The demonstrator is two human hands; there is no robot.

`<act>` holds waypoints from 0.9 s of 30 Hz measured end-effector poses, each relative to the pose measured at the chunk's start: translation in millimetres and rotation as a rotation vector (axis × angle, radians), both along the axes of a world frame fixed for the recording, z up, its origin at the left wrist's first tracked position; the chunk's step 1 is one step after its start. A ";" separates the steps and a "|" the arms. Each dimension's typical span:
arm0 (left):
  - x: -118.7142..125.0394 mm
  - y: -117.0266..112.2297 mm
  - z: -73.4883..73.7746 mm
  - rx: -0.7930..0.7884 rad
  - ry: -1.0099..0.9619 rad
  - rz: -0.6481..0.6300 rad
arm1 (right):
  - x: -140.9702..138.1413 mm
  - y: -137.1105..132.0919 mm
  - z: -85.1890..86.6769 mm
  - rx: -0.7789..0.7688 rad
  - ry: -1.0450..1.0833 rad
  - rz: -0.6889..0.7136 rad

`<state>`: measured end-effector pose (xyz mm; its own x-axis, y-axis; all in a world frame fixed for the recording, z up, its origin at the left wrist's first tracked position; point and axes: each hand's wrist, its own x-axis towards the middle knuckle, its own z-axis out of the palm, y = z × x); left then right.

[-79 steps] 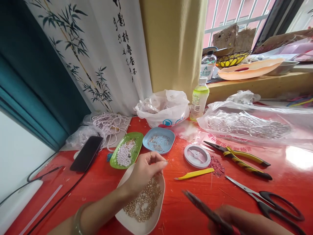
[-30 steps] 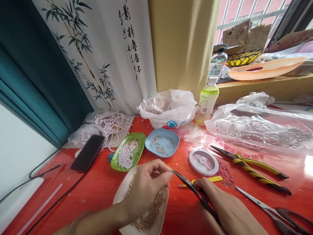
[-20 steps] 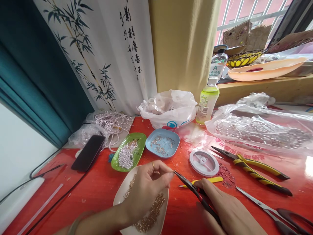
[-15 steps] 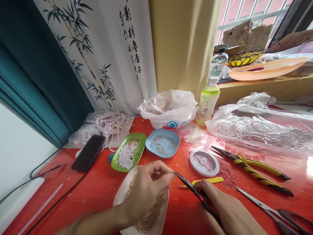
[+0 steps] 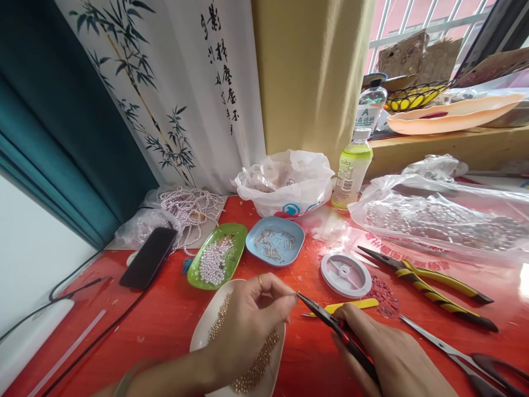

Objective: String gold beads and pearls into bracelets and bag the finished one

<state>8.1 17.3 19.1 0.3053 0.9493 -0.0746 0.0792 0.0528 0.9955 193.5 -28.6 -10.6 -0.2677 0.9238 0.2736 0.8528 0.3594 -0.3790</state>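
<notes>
My left hand (image 5: 248, 322) hovers over a white dish of gold beads (image 5: 206, 339), its thumb and forefinger pinched on something tiny that I cannot make out. My right hand (image 5: 392, 361) grips red-handled pliers (image 5: 334, 328), whose dark tips meet the left fingertips at the pinch. A ring shows on the left hand. A green dish of white pearls (image 5: 215, 256) and a blue dish of small metal pins (image 5: 275, 242) lie just beyond the hands.
On the red table (image 5: 165, 314) lie a white thread spool (image 5: 346, 274), yellow tweezers (image 5: 347, 305), yellow-handled pliers (image 5: 430, 284), scissors (image 5: 467, 353) and a black phone (image 5: 149, 257). Plastic bags of pearls (image 5: 438, 218), a white bag (image 5: 285, 182) and a bottle (image 5: 351, 168) stand behind.
My right hand has come in from the lower right and brought the plier tips to my left fingertips. Over the last second both hands stay almost still.
</notes>
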 end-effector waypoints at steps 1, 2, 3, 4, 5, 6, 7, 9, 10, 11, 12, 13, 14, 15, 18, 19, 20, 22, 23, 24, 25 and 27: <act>-0.2 0.0 0.0 0.000 0.001 -0.001 | 0.2 0.0 -1.2 -0.006 0.008 0.001; -0.4 -0.1 -0.1 0.000 0.001 -0.001 | 0.3 0.2 -2.3 -0.007 0.019 0.005; -0.5 -0.3 -0.2 -0.001 0.001 -0.003 | 0.5 0.5 -3.3 -0.001 0.034 0.009; -0.6 -0.5 -0.5 -0.006 0.002 -0.004 | 0.7 0.9 -4.2 0.011 0.049 0.012; -0.6 -0.8 -0.9 -0.011 0.001 -0.002 | 0.8 1.4 -4.9 0.028 0.066 0.014; -0.6 -1.1 -1.3 -0.018 0.000 0.000 | 0.9 1.9 -5.3 0.045 0.081 0.015; -0.6 -1.4 -1.8 -0.026 -0.002 0.003 | 1.0 2.4 -5.6 0.061 0.094 0.016; -0.4 -1.7 -2.5 -0.044 -0.007 0.008 | 0.8 3.3 -5.4 0.074 0.106 0.019; -0.3 -1.7 -2.6 -0.049 -0.006 0.008 | 0.7 3.7 -5.0 0.071 0.104 0.020; -0.2 -1.4 -2.5 -0.051 -0.003 0.007 | 0.5 3.9 -4.4 0.064 0.099 0.022; -0.1 -1.0 -2.0 -0.049 0.002 0.006 | 0.2 4.1 -3.7 0.054 0.093 0.024; 0.0 -0.3 -1.3 -0.046 0.007 0.004 | 0.0 4.3 -2.7 0.043 0.086 0.026; 0.1 0.4 -0.4 -0.041 0.011 0.002 | -0.1 4.6 -1.5 0.030 0.079 0.027; 0.3 1.3 0.7 -0.037 0.013 0.001 | 0.0 5.0 0.0 0.018 0.071 0.029; 0.5 4.1 3.2 -0.036 0.001 0.016 | 1.8 7.5 4.6 -0.011 0.048 0.036; 0.6 4.9 3.5 -0.041 -0.008 0.027 | 3.1 8.8 6.0 -0.016 0.044 0.033; 0.6 5.7 3.6 -0.047 -0.018 0.036 | 4.8 10.2 7.1 -0.016 0.044 0.022; 0.6 7.0 3.2 -0.065 -0.034 0.054 | 9.4 13.2 8.7 -0.003 0.048 -0.020; 0.4 7.6 2.9 -0.070 -0.040 0.064 | 12.1 14.6 9.4 0.011 0.051 -0.049; 0.3 8.1 2.5 -0.072 -0.045 0.075 | 14.9 15.7 10.4 0.037 0.059 -0.080; 0.0 8.7 2.0 -0.069 -0.049 0.087 | 17.7 16.5 11.7 0.070 0.071 -0.104; -0.5 10.2 1.1 -0.063 -0.050 0.109 | 22.8 16.5 15.6 0.133 0.115 -0.119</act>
